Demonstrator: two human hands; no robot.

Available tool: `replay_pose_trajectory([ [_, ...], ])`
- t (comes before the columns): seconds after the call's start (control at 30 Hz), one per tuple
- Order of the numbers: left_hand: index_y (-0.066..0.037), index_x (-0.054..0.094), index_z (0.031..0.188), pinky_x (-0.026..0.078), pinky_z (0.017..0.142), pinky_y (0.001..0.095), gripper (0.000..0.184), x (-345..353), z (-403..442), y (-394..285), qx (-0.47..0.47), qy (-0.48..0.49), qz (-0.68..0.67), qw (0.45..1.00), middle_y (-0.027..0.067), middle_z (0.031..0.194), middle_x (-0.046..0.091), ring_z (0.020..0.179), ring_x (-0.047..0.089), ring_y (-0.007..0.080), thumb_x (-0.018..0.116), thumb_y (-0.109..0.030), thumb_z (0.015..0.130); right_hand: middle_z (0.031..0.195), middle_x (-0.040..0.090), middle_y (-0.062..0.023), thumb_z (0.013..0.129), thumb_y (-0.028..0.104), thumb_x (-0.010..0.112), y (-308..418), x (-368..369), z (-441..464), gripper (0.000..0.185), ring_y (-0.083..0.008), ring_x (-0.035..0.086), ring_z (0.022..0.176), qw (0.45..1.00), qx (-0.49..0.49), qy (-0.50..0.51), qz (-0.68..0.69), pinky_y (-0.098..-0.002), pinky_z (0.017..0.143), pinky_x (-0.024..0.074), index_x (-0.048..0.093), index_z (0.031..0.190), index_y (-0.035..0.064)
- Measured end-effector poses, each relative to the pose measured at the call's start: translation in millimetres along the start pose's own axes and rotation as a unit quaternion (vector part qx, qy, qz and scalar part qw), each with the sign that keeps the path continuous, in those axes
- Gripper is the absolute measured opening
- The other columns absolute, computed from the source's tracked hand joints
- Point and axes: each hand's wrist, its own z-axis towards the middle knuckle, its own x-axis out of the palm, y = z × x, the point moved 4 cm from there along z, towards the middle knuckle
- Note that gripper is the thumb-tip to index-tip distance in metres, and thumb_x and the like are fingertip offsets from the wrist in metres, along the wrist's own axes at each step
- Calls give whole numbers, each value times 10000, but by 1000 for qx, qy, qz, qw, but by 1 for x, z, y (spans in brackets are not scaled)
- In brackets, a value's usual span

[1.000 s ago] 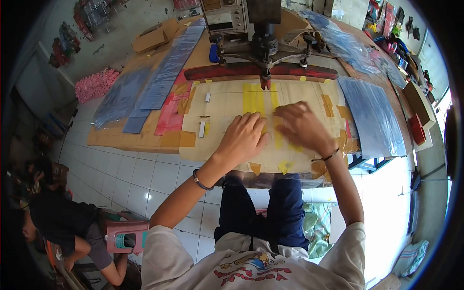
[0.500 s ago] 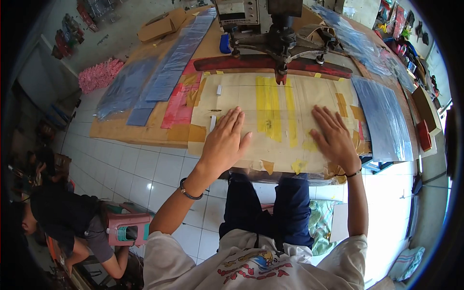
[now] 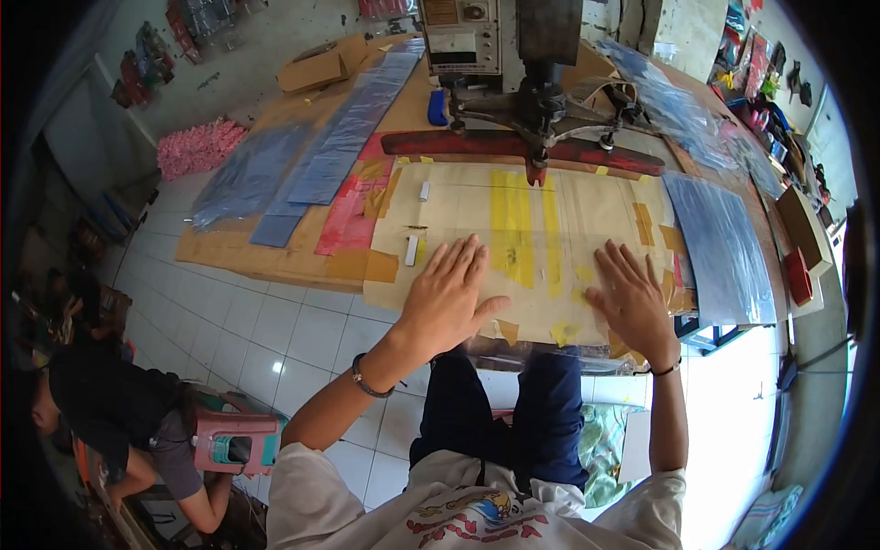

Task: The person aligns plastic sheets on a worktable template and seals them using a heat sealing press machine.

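Observation:
My left hand [image 3: 451, 295] lies with its fingers stretched on the near left part of a tan work sheet [image 3: 458, 206] patched with yellow and brown tape. My right hand [image 3: 632, 307] rests palm down toward the near right side of the same sheet, fingers spread. Neither hand holds anything. Clear plastic film [image 3: 550, 356] shows at the near edge below the sheet. Two small white pieces, one of them a white strip [image 3: 411, 250], sit left of centre. Just past the sheet stands a machine's long red bar [image 3: 477, 144] under a metal bracket [image 3: 541, 115].
Stacks of bluish plastic sheets lie at left [image 3: 335, 151] and right [image 3: 720, 243]. A control box [image 3: 461, 41] stands behind the bar. A cardboard box [image 3: 321, 62] and a red stapler-like object [image 3: 797, 278] sit farther out. Another person [image 3: 119, 412] bends low at left near a pink stool [image 3: 234, 443].
Both hands have slid toward my body over the sheet, the left also slightly right. The camera view has tilted a little upward. The bar and bracket look unchanged.

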Motion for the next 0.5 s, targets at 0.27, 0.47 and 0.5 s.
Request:
replay_pose_trajectory([
  [0.27,82,344,1538,221,1267,449,820,29,68,50,-29,87,6,996,230,1627,340,1522,308,343,345,-587,1064,1645,333,-190,1049,557,414,-17,22,71,712,-365,268,1541,998,32,47,-20,-576,1242,198,378,1572,74],
  [0.47,63,341,1546,230,1264,440,791,50,101,90,-39,112,51,992,225,1633,331,1516,319,344,297,-572,1077,1663,297,-182,1062,568,353,-17,39,115,713,-369,249,1548,998,43,49,-20,-614,1237,175,353,1586,85],
  [0.5,60,343,1547,234,1262,442,789,49,103,93,-47,107,44,992,225,1634,329,1515,320,346,302,-571,1076,1664,294,-180,1062,570,354,-17,42,119,712,-367,244,1550,998,42,52,-16,-613,1238,173,354,1586,87],
])
